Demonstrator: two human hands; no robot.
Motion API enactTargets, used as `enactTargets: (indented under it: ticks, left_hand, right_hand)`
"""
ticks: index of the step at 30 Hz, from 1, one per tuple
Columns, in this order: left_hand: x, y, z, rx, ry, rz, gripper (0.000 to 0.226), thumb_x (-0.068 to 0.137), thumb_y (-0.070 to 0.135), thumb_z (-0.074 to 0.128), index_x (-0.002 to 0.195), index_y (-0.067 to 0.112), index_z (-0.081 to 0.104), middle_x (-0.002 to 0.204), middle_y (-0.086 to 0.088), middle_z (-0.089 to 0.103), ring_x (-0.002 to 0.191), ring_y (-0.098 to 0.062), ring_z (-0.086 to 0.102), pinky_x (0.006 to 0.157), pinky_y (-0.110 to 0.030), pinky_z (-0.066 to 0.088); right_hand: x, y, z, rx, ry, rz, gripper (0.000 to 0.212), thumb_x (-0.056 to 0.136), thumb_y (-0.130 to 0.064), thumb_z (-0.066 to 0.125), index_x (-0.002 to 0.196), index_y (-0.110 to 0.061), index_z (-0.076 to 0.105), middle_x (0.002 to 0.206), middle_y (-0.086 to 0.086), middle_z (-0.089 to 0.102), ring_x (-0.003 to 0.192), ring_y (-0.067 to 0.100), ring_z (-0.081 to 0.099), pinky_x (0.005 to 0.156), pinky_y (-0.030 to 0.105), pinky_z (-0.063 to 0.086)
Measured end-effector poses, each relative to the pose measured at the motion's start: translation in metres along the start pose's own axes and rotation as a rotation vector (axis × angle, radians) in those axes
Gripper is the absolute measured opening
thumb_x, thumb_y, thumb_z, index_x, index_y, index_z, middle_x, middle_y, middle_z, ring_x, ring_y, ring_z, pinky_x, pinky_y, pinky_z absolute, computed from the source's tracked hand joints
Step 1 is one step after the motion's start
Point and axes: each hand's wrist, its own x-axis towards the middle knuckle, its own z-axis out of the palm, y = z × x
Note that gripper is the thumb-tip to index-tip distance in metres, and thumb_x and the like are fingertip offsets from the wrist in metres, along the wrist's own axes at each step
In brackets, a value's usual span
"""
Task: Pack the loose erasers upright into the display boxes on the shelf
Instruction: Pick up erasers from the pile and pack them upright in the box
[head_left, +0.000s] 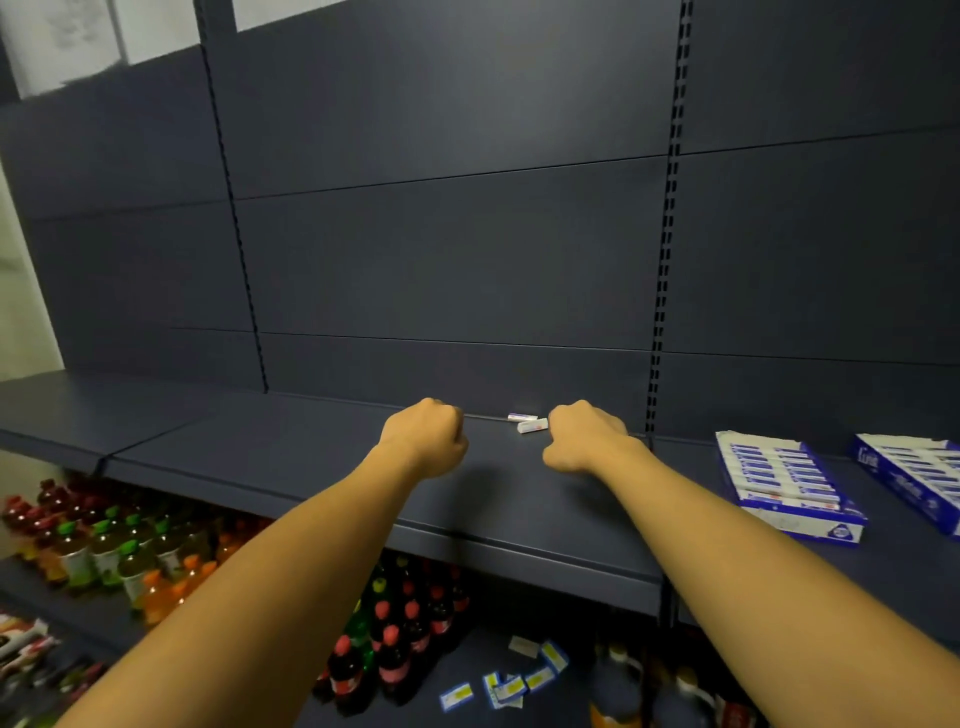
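Two loose white erasers lie at the back of the dark shelf (291, 457): one eraser (522, 417) against the back panel, the other eraser (533, 426) just in front of it. My right hand (582, 439) hovers right beside the nearer eraser with its fingers curled under. My left hand (426, 436) is a fist about a hand's width to their left. What either palm holds is hidden. At the right stand two blue-and-white display boxes, a nearer box (810, 525) and an outer box (904, 488), both filled with rows of upright erasers.
The shelf's front edge (519, 564) runs below my forearms. On the lower shelf stand several drink bottles (104, 551) and dark soda bottles (395, 644). Loose price labels (509, 686) lie scattered there. Slotted uprights (665, 260) frame the back panel.
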Motion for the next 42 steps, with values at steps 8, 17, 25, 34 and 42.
enactTargets:
  ticks: [8, 17, 25, 34, 42]
  left_hand:
    - [0.002, -0.053, 0.011, -0.038, -0.033, 0.019, 0.018, 0.094, 0.021, 0.051, 0.097, 0.011, 0.066, 0.095, -0.007, 0.066, 0.077, -0.024, 0.063, 0.073, -0.039, 0.06]
    - [0.037, -0.1, 0.03, -0.067, -0.055, 0.001, 0.022, 0.092, 0.012, 0.052, 0.108, 0.013, 0.067, 0.105, -0.008, 0.067, 0.086, -0.028, 0.065, 0.081, -0.044, 0.06]
    - [0.08, -0.139, 0.046, -0.088, -0.171, 0.089, 0.023, 0.09, 0.011, 0.058, 0.108, 0.018, 0.071, 0.11, -0.002, 0.069, 0.094, -0.023, 0.066, 0.084, -0.04, 0.059]
    - [0.093, -0.151, 0.068, -0.219, -0.295, 0.287, 0.022, 0.092, 0.02, 0.066, 0.111, 0.017, 0.077, 0.112, 0.006, 0.074, 0.091, -0.002, 0.058, 0.088, -0.021, 0.048]
    - [0.095, -0.161, 0.066, -0.257, -0.36, 0.372, 0.019, 0.087, 0.031, 0.076, 0.105, 0.025, 0.079, 0.097, 0.01, 0.074, 0.079, -0.002, 0.06, 0.07, -0.014, 0.041]
  right_hand:
    - [0.01, -0.044, 0.008, 0.0, 0.009, 0.038, 0.031, 0.085, -0.013, 0.053, 0.116, -0.016, 0.06, 0.091, 0.003, 0.05, 0.081, 0.027, 0.053, 0.069, 0.03, 0.042]
    - [0.068, -0.058, 0.019, 0.018, 0.049, 0.091, 0.02, 0.085, -0.013, 0.055, 0.103, -0.011, 0.064, 0.085, 0.003, 0.056, 0.069, 0.021, 0.053, 0.06, 0.028, 0.041]
    - [0.127, -0.071, 0.034, 0.12, 0.03, 0.071, 0.029, 0.082, -0.008, 0.055, 0.107, -0.015, 0.067, 0.107, 0.006, 0.066, 0.091, 0.027, 0.064, 0.073, 0.033, 0.054]
    - [0.16, -0.076, 0.05, 0.2, 0.02, 0.017, 0.016, 0.081, -0.015, 0.061, 0.088, -0.026, 0.071, 0.096, -0.001, 0.067, 0.086, 0.023, 0.065, 0.08, 0.038, 0.059]
    - [0.163, -0.086, 0.068, 0.273, 0.004, -0.018, 0.009, 0.083, -0.023, 0.065, 0.08, -0.026, 0.073, 0.081, -0.01, 0.067, 0.081, 0.017, 0.066, 0.08, 0.038, 0.059]
